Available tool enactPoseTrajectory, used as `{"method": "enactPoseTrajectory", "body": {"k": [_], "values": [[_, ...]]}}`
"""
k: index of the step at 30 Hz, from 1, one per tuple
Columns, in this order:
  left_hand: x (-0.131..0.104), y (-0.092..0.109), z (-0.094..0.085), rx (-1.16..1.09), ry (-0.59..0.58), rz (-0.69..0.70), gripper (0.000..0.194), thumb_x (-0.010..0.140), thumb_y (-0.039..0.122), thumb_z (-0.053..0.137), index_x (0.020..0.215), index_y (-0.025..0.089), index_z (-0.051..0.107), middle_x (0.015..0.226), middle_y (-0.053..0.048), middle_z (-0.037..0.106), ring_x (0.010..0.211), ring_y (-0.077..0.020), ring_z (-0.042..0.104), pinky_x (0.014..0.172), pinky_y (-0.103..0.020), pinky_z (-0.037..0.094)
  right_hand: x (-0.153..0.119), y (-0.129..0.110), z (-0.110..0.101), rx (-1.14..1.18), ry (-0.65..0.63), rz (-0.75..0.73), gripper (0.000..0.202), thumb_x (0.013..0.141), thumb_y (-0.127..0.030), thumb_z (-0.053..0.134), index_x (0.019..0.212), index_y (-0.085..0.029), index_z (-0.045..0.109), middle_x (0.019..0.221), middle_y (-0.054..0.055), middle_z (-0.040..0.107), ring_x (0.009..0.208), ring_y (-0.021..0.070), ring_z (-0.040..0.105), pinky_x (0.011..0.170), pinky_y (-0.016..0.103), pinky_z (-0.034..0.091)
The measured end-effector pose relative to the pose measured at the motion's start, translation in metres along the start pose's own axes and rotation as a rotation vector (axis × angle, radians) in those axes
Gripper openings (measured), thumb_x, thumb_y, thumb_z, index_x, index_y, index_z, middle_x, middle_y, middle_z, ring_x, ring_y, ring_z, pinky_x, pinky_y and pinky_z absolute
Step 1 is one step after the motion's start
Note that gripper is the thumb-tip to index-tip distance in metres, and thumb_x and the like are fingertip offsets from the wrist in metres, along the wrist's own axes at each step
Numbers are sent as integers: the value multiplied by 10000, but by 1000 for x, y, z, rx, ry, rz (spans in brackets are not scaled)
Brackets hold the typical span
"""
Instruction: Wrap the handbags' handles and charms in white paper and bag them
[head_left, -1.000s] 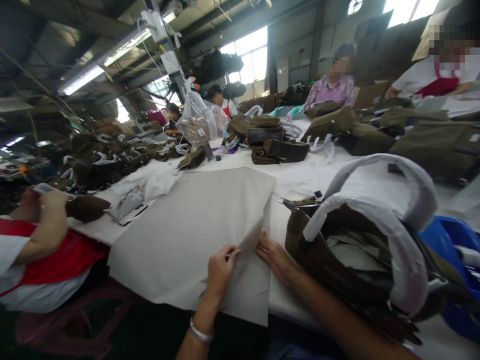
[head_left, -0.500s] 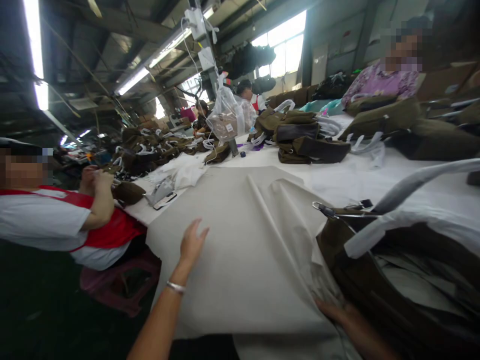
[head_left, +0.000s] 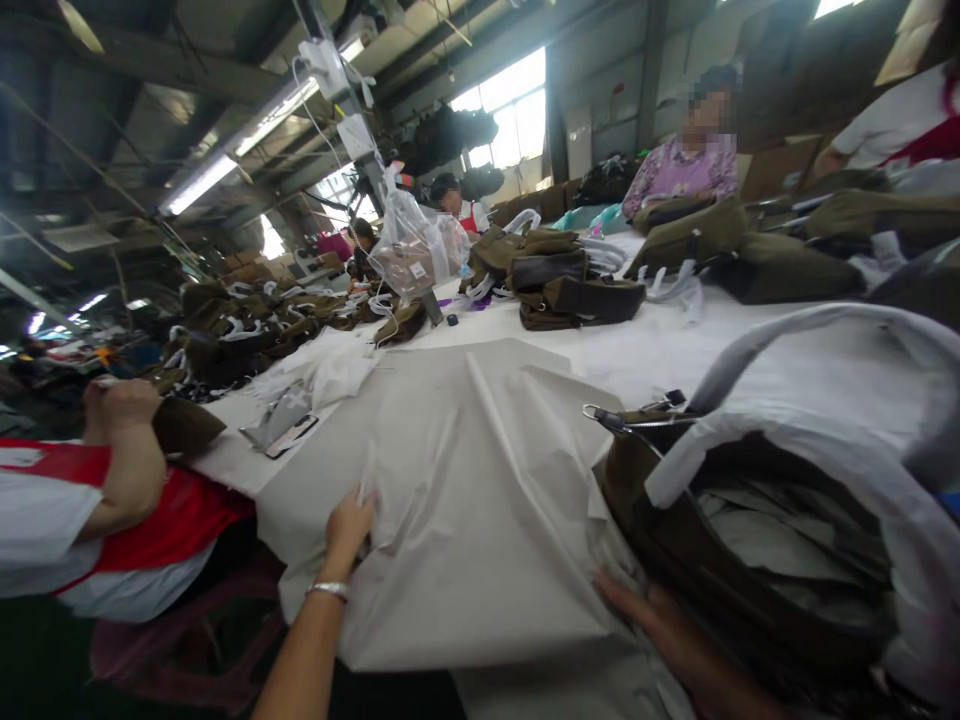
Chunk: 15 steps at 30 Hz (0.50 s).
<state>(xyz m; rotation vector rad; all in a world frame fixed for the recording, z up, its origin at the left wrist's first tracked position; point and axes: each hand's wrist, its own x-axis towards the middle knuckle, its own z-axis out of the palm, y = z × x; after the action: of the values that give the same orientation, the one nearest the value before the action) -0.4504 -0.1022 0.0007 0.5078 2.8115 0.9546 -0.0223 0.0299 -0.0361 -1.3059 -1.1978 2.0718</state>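
Observation:
A large light grey sheet [head_left: 465,520], of fabric or a similar thin material, lies over the near part of the table and hangs past its front edge. My left hand [head_left: 350,528] is closed on the sheet and has pulled folds into it. Low on the right, my right hand [head_left: 645,605] grips the sheet's bunched right side; one finger or thumb lies on top and the others are hidden. Right beside that hand stands an olive-brown bag [head_left: 675,540], its top open on a grey lining, its handles [head_left: 817,450] covered in white wrapping.
A person in a red apron [head_left: 165,520] sits close on the left. A phone [head_left: 292,436] lies by the sheet's left edge. Stacked bags [head_left: 570,280] and a post with a hanging plastic bag [head_left: 412,245] stand behind. Other people work across the white table [head_left: 720,350].
My left hand, open above the sheet before, has come down and closed on it, raising creases. My right hand stays at the sheet's right side. The view has turned right.

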Motion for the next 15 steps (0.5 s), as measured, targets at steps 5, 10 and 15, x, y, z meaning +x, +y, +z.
{"method": "enactPoseTrajectory", "body": {"k": [5,10,15], "values": [[-116,49,82,-329,-194,92,367,919,316,535,1214,140,661,1218,-135,734,1195,-252,664,1018,-341,503,3,-2,33,58,-239,-91,881,742,-757,689,1343,-116,633,1344,175,656,1365,334,529,1190,479,351],[-258,90,124,-909,-426,-19,642,912,530,574,1480,243,488,1395,-119,644,1289,-262,617,1049,-331,508,-13,0,48,-31,-441,-252,810,785,-680,709,1312,-69,642,1203,187,721,1240,340,624,1089,469,470],[-275,84,63,-982,-471,-6,735,684,575,820,1331,265,660,1357,-102,675,1317,-343,586,1052,-381,527,-73,-60,27,-104,-423,-401,483,838,-406,731,1233,-129,706,1166,96,746,1099,275,684,963,357,553]]}}
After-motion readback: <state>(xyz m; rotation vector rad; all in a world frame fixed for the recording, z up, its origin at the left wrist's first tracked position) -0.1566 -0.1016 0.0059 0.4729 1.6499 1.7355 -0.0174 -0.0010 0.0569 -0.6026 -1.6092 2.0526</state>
